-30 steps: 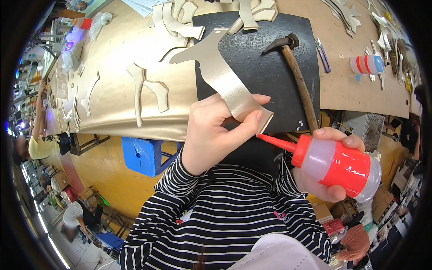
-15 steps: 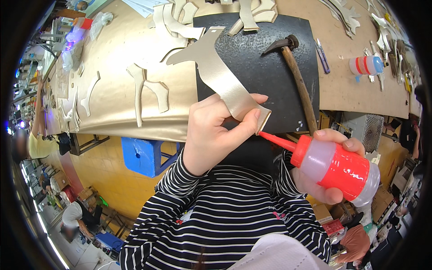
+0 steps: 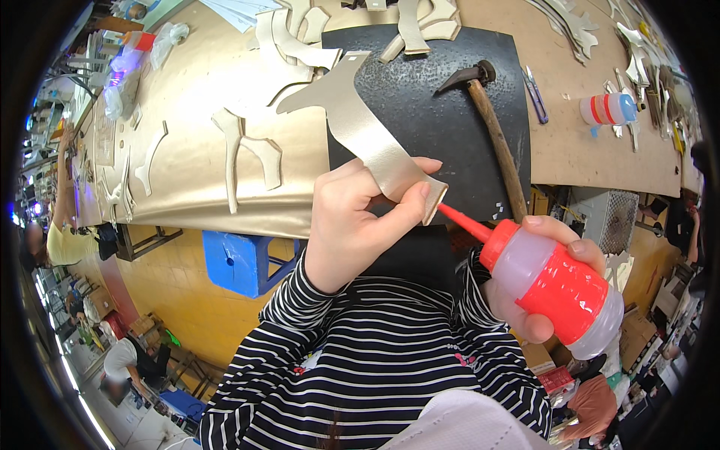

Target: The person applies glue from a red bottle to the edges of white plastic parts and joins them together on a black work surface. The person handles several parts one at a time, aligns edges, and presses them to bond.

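My left hand [image 3: 367, 225] is closed on a cut piece of shiny beige leather [image 3: 367, 135], pinching its near end between thumb and fingers. The curved piece reaches up and left across a black mat [image 3: 427, 97]. In my right hand [image 3: 559, 244] is a squeeze bottle [image 3: 555, 289] with a red band, red cap and long pointed red nozzle. My fingers and thumb wrap round the bottle from both sides. Its tip is at the near end edge of the leather, beside my left thumb; whether it touches I cannot tell.
A hammer [image 3: 495, 135] with a wooden handle lies on the mat. A utility knife [image 3: 536, 95] and another bottle [image 3: 609, 109] are to its right. More cut pieces [image 3: 247, 150] lie to the left. A blue stool [image 3: 232, 259] stands below the table edge. Other people are farther off.
The nozzle tip has moved up along the leather's end edge, and the bottle has tilted more steeply. My left hand and the leather piece have barely shifted.
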A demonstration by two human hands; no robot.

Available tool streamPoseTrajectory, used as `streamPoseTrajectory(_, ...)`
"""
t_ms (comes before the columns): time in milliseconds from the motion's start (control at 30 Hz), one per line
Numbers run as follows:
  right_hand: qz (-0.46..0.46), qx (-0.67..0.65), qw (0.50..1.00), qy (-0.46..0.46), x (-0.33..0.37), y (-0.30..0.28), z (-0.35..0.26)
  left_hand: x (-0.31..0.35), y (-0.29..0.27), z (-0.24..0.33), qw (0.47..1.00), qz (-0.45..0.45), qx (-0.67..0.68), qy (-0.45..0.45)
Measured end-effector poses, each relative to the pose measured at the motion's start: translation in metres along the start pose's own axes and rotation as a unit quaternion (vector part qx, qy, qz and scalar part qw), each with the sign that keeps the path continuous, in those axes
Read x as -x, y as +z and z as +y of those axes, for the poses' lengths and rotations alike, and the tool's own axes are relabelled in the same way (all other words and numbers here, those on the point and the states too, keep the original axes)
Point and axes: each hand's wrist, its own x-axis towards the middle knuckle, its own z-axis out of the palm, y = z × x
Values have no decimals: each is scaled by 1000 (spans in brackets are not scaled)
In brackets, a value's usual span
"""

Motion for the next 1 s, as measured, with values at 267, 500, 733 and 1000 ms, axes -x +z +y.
streamPoseTrajectory(267, 9, -28, 1000, 3, -3, 2, 1, 0, 0, 3, 999, 9, 24, -40)
streamPoseTrajectory(500, 28, -19, 999, 11, -5, 4, 3, 2, -3, 6, 997, -5, 41, -64)
streamPoseTrajectory(733, 48, -11, 999, 20, -6, 5, 1, 4, -6, 6, 994, -18, 80, -70)
streamPoseTrajectory(1000, 99, -14, 994, 40, -4, 9, 2, 5, -7, 6, 987, -21, 127, -94)
